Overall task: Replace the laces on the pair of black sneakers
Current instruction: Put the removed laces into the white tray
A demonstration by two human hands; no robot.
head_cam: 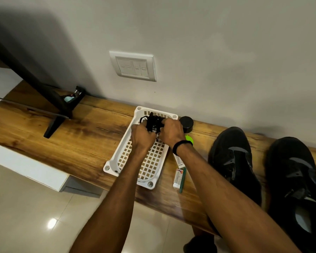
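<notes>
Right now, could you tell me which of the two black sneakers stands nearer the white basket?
The left-hand sneaker, next to the small boxes; the other sneaker sits beyond it, farther from the basket.

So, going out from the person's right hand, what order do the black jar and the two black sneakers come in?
Measured from the right hand, which grips the black laces:
1. black jar, right beside it, against the wall.
2. nearer sneaker, further right on the wooden shelf.
3. farther sneaker, at the far right.
</notes>
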